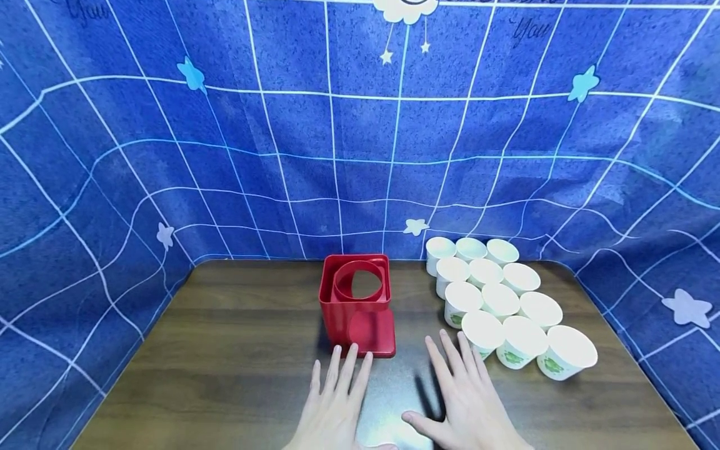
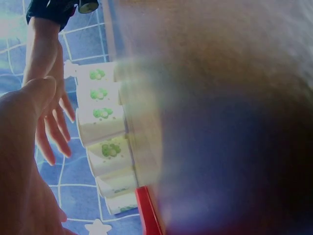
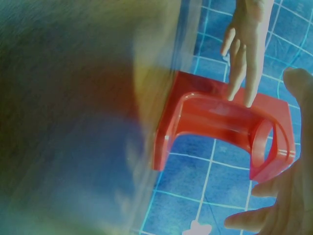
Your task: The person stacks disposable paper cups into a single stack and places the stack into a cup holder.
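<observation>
The red stand (image 1: 351, 306) is near the middle of the bench (image 1: 242, 337), close to the back. It stands up straight, with a round hole in its top and a flat foot at the bottom. One side of it is open.

The left hand (image 1: 332, 400) is just in front of the stand. Its fingers are straight and a little bit apart, and it holds nothing. The fingertips are very near the foot, but I cannot tell if they touch it.

The right hand (image 1: 469, 394) is spread too, with its thumb stuck out to the side. It holds nothing. Its fingertips are just beside the nearest cups. A dark shadow (image 1: 427, 394) lies on the bench by this hand.

The white cups (image 1: 500, 300) are on the right. There are twelve, all the right way up, in four rows of three. Some show green pictures (image 2: 111, 150) on their sides.

Behind the bench hangs a blue cloth (image 1: 360, 137) with white and light blue lines and stars.
</observation>
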A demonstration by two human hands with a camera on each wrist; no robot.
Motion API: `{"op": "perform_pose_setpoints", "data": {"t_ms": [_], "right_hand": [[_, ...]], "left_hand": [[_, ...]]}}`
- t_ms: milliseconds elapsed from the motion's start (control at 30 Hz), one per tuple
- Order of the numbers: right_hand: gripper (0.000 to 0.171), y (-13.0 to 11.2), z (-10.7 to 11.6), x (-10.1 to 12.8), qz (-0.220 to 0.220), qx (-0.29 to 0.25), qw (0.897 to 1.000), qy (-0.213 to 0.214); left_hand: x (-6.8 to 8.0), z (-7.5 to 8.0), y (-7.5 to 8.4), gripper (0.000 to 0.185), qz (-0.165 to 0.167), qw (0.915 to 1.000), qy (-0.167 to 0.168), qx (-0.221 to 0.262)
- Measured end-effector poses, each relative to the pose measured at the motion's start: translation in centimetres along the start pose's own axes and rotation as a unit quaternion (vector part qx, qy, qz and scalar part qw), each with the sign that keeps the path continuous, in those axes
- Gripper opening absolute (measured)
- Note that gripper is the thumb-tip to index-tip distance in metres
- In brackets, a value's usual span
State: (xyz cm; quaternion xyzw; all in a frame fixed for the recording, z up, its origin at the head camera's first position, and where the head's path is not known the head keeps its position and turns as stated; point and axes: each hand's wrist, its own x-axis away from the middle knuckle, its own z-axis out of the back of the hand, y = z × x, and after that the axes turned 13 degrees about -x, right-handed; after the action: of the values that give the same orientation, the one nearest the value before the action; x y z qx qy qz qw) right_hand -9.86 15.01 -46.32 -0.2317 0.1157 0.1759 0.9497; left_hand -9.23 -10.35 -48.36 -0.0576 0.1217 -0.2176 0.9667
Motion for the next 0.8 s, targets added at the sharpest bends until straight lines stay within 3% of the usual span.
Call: {"op": "perform_pose_setpoints", "data": {"t_ms": [133,233,367,500,700,800], "right_hand": [[0.113,0.0,0.8,0.2,0.013,-0.001,1.0,0.02],[0.112,0.2,1.5,0.4,0.022,0.0,0.999,0.038],[0.112,0.6,2.4,0.5,0.031,-0.01,0.998,0.061],[0.111,1.3,3.4,0.6,0.039,-0.029,0.995,0.089],[0.108,2.5,4.8,0.4,0.049,-0.046,0.99,0.125],[0.108,2.9,5.6,0.3,0.044,-0.049,0.988,0.137]], "left_hand": [[-0.4,0.1,0.4,0.123,-0.01,0.9998,0.017,0.001],[-1.1,0.5,0.9,0.123,-0.005,0.9983,-0.025,0.052],[-2.1,1.1,1.6,0.123,0.011,0.9898,-0.076,0.12],[-3.1,1.2,2.2,0.123,0.003,0.9877,-0.068,0.141],[-5.1,0.7,2.9,0.122,-0.011,0.9906,-0.028,0.134],[-6.1,0.7,3.3,0.119,-0.017,0.9868,-0.016,0.16]]}}
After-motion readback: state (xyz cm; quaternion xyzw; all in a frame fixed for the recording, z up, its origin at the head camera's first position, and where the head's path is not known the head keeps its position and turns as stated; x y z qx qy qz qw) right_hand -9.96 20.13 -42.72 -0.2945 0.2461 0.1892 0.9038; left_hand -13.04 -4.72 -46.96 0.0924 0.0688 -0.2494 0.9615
